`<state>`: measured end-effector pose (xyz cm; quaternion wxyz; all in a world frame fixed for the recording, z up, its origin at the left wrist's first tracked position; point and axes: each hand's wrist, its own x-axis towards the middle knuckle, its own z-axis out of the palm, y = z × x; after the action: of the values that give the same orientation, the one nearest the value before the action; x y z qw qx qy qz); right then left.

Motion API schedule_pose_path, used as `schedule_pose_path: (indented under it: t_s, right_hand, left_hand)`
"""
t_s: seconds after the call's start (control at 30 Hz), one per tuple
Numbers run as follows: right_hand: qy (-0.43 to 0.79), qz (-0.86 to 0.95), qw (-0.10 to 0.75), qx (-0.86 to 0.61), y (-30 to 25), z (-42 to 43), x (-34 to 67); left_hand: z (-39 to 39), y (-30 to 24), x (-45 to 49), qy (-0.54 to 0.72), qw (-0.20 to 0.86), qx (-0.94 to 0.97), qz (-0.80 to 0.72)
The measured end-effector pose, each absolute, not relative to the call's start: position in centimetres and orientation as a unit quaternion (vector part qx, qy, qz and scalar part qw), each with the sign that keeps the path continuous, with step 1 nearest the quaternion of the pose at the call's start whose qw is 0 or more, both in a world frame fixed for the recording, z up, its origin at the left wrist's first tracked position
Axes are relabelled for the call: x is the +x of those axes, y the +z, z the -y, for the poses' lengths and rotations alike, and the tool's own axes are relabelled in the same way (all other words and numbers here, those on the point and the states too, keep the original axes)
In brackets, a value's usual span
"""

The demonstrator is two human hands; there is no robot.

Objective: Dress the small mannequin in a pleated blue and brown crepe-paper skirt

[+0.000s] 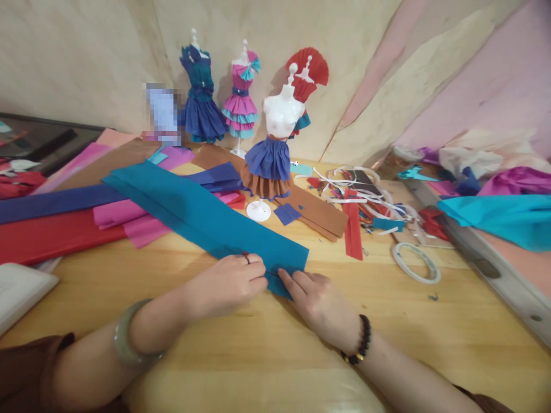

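A long, folded teal strip of crepe paper (193, 206) lies slantwise across the table, its near end under my hands. My left hand (236, 278), with a dark ring on one finger, is curled closed at the strip's lower edge. My right hand (316, 298) holds the same edge near the strip's end, its fingers on the paper and partly bent. The fingertips of both hands are close together, and some are hidden. Just beyond stands a small white dress form (283, 112) wearing a tiered skirt (267, 163) in blue and brown paper.
Three dressed forms, including a pink and blue one (241, 100), stand by the wall. Red paper (51, 232) and other sheets lie left. To the right are a tape roll (416, 263), tangled white strips (365, 195), a brown strip (318, 212) and a metal-edged ledge (486, 267).
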<state>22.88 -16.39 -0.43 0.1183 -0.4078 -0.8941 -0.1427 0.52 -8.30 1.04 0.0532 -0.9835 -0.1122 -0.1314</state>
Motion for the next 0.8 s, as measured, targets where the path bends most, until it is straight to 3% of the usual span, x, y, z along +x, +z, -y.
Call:
schedule_pose_path:
  t_s: [0.57, 0.8]
  right_hand:
    - [-0.091, 0.883, 0.147, -0.437, -0.3, 16.1, 25.1]
    - [-0.077, 0.887, 0.154, -0.429, -0.2, 16.1, 25.4]
  left_hand:
    - [7.4, 1.2, 0.3, -0.159, -0.014, -0.974, 0.161]
    - [7.8, 0.5, 0.3, -0.136, 0.011, -0.98, 0.145]
